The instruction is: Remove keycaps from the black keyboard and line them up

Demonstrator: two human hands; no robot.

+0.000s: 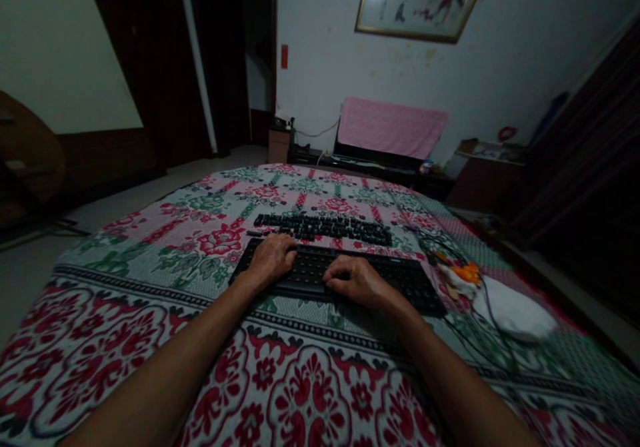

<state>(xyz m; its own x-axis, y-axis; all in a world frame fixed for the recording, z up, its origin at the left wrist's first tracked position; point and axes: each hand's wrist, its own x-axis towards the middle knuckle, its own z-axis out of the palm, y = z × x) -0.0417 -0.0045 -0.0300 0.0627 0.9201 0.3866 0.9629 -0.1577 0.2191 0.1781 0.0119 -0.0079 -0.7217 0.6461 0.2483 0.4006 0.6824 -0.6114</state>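
One left hand [273,258], loosely bent, and one right hand [357,282], fingers curled, touch one black keyboard [309,275], their grip unclear.

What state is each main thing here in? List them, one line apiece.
Keyboard: lying flat, visible key positions look bare of caps.
Keycaps: off, laid in rows beyond the keyboard.
Left hand: fingers bent, at the keyboard's left part.
Right hand: fingers curled, over the keyboard; grip unclear.
Patterned cover: spread out.
Pink cloth: draped.
Framed picture: hung on the wall.

keyboard [311,275]: matt plastic | keycaps [325,226]: plastic | cover [310,394]: woven cloth | picture [423,0]: glossy
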